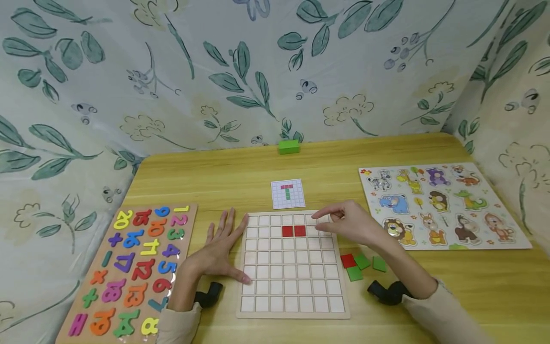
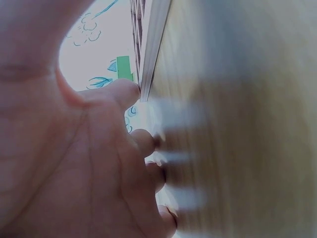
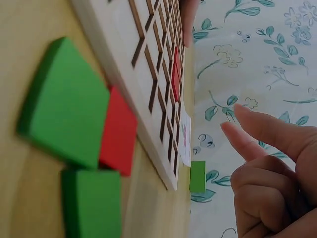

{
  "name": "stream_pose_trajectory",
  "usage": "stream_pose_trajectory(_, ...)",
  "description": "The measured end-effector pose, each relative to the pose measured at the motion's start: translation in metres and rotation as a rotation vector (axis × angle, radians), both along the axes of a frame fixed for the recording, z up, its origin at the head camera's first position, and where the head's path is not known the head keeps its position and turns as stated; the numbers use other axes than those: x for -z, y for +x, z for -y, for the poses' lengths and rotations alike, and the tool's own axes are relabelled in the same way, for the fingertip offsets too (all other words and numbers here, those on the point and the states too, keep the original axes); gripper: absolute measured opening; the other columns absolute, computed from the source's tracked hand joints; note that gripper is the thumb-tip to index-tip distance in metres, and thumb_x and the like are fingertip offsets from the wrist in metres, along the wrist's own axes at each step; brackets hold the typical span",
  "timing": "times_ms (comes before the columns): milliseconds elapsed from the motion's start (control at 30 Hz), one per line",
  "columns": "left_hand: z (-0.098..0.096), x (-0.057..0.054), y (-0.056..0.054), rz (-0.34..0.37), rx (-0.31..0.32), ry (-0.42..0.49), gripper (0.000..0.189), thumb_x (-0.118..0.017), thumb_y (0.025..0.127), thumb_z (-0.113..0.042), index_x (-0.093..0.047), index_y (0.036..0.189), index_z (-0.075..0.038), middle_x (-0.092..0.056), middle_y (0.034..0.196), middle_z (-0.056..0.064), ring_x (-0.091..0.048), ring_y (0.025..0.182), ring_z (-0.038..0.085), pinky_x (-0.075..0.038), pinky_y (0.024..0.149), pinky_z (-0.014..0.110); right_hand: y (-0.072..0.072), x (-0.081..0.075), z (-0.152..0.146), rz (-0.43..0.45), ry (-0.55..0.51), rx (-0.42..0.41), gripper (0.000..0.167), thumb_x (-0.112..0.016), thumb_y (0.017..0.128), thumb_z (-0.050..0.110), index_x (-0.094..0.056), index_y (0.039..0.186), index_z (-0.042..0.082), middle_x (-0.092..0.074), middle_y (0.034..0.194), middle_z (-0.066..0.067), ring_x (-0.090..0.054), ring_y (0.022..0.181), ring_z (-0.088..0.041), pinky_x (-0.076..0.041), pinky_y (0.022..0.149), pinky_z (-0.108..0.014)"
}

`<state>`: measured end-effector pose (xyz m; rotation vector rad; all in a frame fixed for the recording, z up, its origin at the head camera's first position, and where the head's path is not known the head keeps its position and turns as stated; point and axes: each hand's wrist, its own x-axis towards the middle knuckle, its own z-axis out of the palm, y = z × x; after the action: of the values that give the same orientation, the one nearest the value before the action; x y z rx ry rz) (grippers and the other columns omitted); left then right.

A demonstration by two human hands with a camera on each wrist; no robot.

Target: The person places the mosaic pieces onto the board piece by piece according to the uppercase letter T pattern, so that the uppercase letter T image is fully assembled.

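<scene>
A wooden grid board (image 1: 293, 315) lies flat, with two red square tiles (image 1: 299, 231) side by side in its second row from the top. My left hand (image 1: 216, 253) rests at the board's left edge with fingers spread, the index and thumb tips touching the frame. Over the upper right cells hovers my right hand (image 1: 350, 222); its thumb and index finger are apart with nothing between them, the other fingers curled. Beside the board's right edge lie several loose tiles: a red tile (image 1: 348, 261) and green tiles (image 1: 379, 264). Behind the board is a pattern card (image 1: 296, 200) showing a red-and-green T.
A number puzzle board (image 1: 116, 248) lies on the left, and an animal puzzle board (image 1: 442, 205) on the right. A green block (image 1: 289, 146) stands at the table's back edge against the patterned cloth (image 1: 258, 57).
</scene>
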<state>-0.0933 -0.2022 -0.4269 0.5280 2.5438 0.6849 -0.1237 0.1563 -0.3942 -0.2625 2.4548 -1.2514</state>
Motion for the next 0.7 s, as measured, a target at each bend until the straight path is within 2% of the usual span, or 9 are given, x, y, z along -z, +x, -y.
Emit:
stream_pose_trajectory(167, 0.001, 0.001, 0.001, -0.005, 0.001, 0.003, 0.147, -0.097, 0.063, -0.051, 0.001, 0.167, -0.016, 0.026, 0.169, 0.022, 0.027, 0.156, 0.043, 0.017, 0.123, 0.069, 0.014, 0.000, -0.029, 0.016, 0.010, 0.012, 0.024, -0.080, 0.091, 0.025, -0.080, 0.112, 0.012, -0.027, 0.060, 0.005, -0.026, 0.056, -0.011, -0.028, 0.054, -0.027)
stream_pose_trajectory(367, 0.002, 0.001, 0.001, -0.004, 0.002, 0.014, 0.147, -0.097, 0.063, -0.051, 0.001, 0.167, -0.015, 0.027, 0.169, 0.023, 0.027, 0.156, 0.044, 0.017, 0.122, 0.070, 0.030, 0.009, -0.049, 0.085, -0.028, -0.007, 0.024, -0.082, 0.089, 0.021, -0.079, 0.110, 0.009, -0.027, 0.059, 0.006, -0.025, 0.054, -0.008, -0.037, 0.058, -0.024)
stream_pose_trajectory(567, 0.001, 0.002, 0.001, -0.005, 0.004, 0.012, 0.147, -0.096, 0.063, -0.052, 0.001, 0.167, -0.016, 0.026, 0.169, 0.023, 0.027, 0.157, 0.044, 0.016, 0.122, 0.071, 0.039, 0.019, -0.055, 0.135, -0.005, -0.009, 0.020, -0.083, 0.087, 0.019, -0.079, 0.105, 0.010, -0.030, 0.060, 0.006, -0.027, 0.056, -0.009, -0.026, 0.053, -0.025)
stream_pose_trajectory(700, 0.000, 0.001, 0.000, -0.005, 0.007, 0.011, 0.146, -0.096, 0.064, -0.051, 0.001, 0.167, -0.016, 0.026, 0.169, 0.023, 0.027, 0.157, 0.044, 0.016, 0.122, 0.071, 0.042, 0.023, -0.056, 0.146, 0.001, -0.011, 0.018, -0.084, 0.086, 0.017, -0.080, 0.103, 0.011, -0.031, 0.060, 0.006, -0.027, 0.055, -0.008, -0.024, 0.052, -0.024)
